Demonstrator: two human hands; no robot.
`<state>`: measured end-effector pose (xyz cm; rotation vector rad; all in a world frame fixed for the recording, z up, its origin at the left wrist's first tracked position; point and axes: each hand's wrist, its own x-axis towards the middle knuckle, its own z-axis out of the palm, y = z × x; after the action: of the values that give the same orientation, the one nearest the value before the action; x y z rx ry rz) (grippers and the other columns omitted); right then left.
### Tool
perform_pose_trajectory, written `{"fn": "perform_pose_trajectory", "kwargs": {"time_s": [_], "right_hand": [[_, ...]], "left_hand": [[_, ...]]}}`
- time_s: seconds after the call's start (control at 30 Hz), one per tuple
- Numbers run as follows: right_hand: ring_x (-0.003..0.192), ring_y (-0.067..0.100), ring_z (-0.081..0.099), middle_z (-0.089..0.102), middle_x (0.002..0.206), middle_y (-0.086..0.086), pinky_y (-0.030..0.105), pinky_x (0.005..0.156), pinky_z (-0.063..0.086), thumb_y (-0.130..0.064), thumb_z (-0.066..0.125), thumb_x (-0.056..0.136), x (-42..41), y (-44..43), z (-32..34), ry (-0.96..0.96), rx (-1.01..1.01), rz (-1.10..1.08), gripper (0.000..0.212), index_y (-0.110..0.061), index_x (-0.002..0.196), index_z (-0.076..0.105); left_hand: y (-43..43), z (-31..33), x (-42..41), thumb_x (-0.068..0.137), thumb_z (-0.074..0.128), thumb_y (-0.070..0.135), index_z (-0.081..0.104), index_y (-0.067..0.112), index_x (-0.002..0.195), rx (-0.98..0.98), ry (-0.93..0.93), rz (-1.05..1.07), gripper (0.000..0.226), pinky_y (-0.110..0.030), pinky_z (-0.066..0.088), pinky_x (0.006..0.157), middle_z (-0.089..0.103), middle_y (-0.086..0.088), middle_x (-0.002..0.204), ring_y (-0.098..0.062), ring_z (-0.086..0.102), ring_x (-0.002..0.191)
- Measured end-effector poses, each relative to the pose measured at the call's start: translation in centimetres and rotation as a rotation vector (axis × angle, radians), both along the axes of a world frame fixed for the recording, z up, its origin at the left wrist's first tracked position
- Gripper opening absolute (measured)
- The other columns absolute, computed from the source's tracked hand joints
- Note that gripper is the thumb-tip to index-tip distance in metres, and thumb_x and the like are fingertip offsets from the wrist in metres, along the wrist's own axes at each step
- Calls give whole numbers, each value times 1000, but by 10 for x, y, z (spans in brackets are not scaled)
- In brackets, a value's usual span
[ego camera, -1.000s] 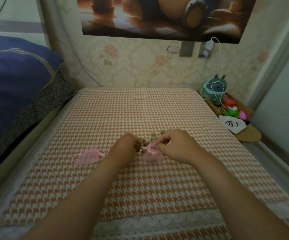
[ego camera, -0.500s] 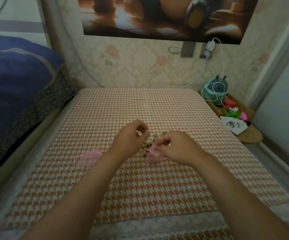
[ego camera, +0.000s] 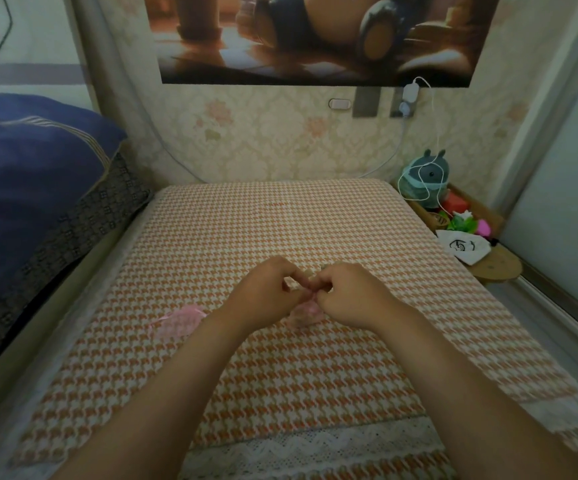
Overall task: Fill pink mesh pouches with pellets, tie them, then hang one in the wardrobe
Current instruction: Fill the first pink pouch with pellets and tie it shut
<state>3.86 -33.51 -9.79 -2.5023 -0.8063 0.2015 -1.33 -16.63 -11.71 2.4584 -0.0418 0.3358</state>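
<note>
Well, on the bed's orange-and-white houndstooth cover (ego camera: 280,220) the two hands meet in the middle. The left hand (ego camera: 267,292) and the right hand (ego camera: 350,296) each have their grip pinched tight on the gathered neck of a small pink mesh pouch (ego camera: 306,313). It lies on the cover just below their fingertips, neck pointing away from the person and belly toward them, equally near both hands. A second pink mesh pouch (ego camera: 176,322) lies flat, apart to the left and nearer the left hand. The strings are too fine to make out.
</note>
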Motion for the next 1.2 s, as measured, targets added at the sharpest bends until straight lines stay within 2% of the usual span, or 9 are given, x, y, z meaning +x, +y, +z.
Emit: {"fn": "perform_pose_trajectory", "kwargs": {"time_s": [0.13, 0.3, 0.4, 0.47, 0.6, 0.77, 0.9, 1.03, 1.2], "right_hand": [[91, 10, 68, 74, 103, -11, 40, 85, 59, -25, 56, 88, 3, -1, -2, -4, 14, -10, 29, -31, 107, 76], [85, 12, 70, 73, 100, -14, 42, 80, 61, -26, 57, 90, 5, -3, -6, 1, 38, -12, 25, -32, 101, 78], [82, 16, 71, 73, 91, -13, 46, 77, 61, -31, 58, 89, 5, -3, -8, -1, 45, -20, 22, -35, 97, 78], [81, 16, 70, 73, 88, -12, 46, 77, 60, -34, 58, 87, 6, -2, -8, -4, 53, -23, 23, -35, 96, 79], [84, 19, 70, 74, 88, -9, 48, 79, 60, -34, 55, 85, 7, 0, -10, -8, 58, -19, 25, -36, 95, 78], [87, 21, 70, 73, 94, -9, 49, 82, 59, -23, 57, 91, 8, 3, -12, -11, 47, -4, 26, -36, 97, 78], [89, 15, 68, 70, 102, -11, 44, 84, 58, -18, 56, 93, 8, 3, -12, -18, 44, 15, 28, -30, 104, 78], [95, 12, 66, 72, 111, -8, 39, 86, 57, -16, 53, 92, 9, 3, -11, -27, 23, 34, 31, -27, 109, 76], [91, 11, 66, 68, 95, -14, 39, 84, 56, -17, 54, 90, 9, 3, -10, 17, 47, 12, 29, -30, 102, 76]], "left_hand": [[6, 0, 10, 90, 65, 24, 70, 27, 95, -156, -2, 84, 7, -14, 45, 64, 66, 19, 87, 2, 61, 74], [32, -26, 18, 88, 65, 22, 71, 29, 88, 24, 118, 133, 10, -29, 55, 79, 71, 11, 96, -5, 64, 88], [29, -41, 18, 80, 65, 37, 74, 28, 86, 102, 200, 43, 14, -35, 55, 83, 73, 9, 95, -12, 65, 103], [28, -51, 23, 80, 55, 49, 74, 26, 86, 170, 178, -33, 31, -36, 55, 77, 72, 3, 87, -17, 66, 94], [23, -53, 28, 83, 53, 41, 66, 21, 74, 209, 137, -50, 25, -37, 53, 65, 63, -2, 72, -21, 60, 72], [25, -49, 23, 81, 56, 31, 61, 26, 71, 252, 210, 20, 13, -39, 55, 71, 65, 5, 79, -21, 63, 84], [31, -29, 17, 85, 68, 28, 68, 35, 86, 70, 158, 94, 7, -37, 56, 81, 69, 12, 93, -11, 65, 91], [21, 6, 6, 91, 65, 27, 68, 27, 101, -91, -15, 118, 10, -29, 54, 69, 64, 13, 90, -8, 61, 73], [-1, 11, -6, 89, 68, 27, 65, 25, 98, -142, -40, 42, 10, -19, 51, 65, 64, 14, 85, -6, 62, 72]]}}
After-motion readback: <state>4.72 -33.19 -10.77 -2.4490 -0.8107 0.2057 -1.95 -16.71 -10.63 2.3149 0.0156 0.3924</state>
